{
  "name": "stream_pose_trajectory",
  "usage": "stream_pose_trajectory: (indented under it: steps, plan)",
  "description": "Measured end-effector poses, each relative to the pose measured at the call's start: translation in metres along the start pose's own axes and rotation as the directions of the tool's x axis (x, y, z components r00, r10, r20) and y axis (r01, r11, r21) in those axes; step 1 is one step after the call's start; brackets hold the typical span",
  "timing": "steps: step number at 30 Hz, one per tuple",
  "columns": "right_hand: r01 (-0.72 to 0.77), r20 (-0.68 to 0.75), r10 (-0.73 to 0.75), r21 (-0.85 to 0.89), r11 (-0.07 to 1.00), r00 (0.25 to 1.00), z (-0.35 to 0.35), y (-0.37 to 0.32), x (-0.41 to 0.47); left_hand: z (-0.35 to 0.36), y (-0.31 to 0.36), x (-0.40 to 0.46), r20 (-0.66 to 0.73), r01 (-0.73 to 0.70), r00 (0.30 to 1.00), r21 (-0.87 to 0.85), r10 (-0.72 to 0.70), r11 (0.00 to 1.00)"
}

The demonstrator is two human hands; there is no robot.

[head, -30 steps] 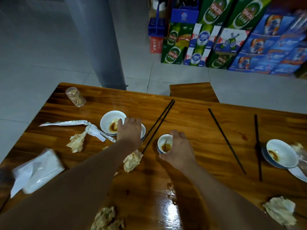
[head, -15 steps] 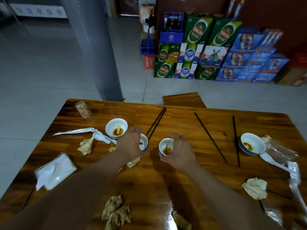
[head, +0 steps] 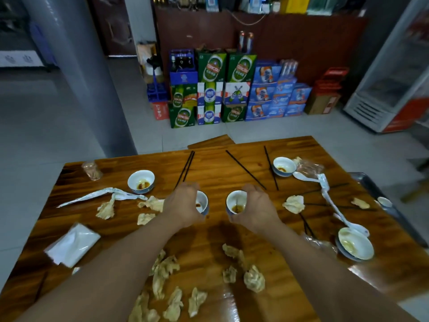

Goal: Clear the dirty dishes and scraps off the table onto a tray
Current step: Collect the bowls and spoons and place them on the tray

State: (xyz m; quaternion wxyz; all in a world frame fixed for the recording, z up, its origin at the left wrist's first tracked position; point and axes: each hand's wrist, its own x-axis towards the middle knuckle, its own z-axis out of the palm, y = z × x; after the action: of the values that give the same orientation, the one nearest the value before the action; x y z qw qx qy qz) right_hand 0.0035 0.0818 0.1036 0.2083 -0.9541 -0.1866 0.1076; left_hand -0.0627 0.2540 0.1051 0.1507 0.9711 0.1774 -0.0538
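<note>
A: Start at the fingers (head: 190, 185) of the left hand (head: 181, 205). What are they doing?

B: They curl round a small white cup (head: 202, 203), grasping it by its side. The right hand (head: 254, 205) does the same with a second cup (head: 235, 203), which has brown sauce pooled in the bottom. Both cups sit close together near the middle of the wooden surface (head: 209, 240), and I cannot tell whether either has left the wood.

A: So which step is this?

B: By my reading, picking up the first dishes, one cup per hand. Almost nothing looks cleared: a bowl (head: 141, 181) stands to the left, another bowl (head: 284, 166) at the far right, a third (head: 355, 244) near the right edge, with black chopsticks (head: 186, 167), a white spoon (head: 336, 210) and crumpled napkins (head: 167, 270) scattered about.

A: And the tray?

B: A metal tray (head: 369, 182) shows just beyond the right edge, mostly out of view.

A: What does the next move need?

B: Probably carrying both cups rightward to it, kept level so the sauce stays in, and lifted clear of the chopsticks and spoon on the way.
</note>
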Motion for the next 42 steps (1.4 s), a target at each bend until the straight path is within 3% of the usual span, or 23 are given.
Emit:
stream_pose_trajectory:
  steps: [17,30,42]
  plan:
    - [-0.215,-0.184,0.223,0.064,0.975,0.957,-0.103,0.160,-0.083,0.020,0.191,-0.015,0.045,-0.258,0.965,0.022,0.257,0.966]
    - [-0.306,-0.201,0.316,0.081,0.949,0.927,-0.197,0.371,-0.112,0.089,0.412,-0.013,0.085,-0.373,0.925,0.024,0.370,0.927]
    - [-0.428,-0.197,0.452,0.151,0.891,0.870,-0.236,0.496,-0.093,0.142,0.548,0.036,0.138,-0.496,0.861,0.014,0.489,0.868]
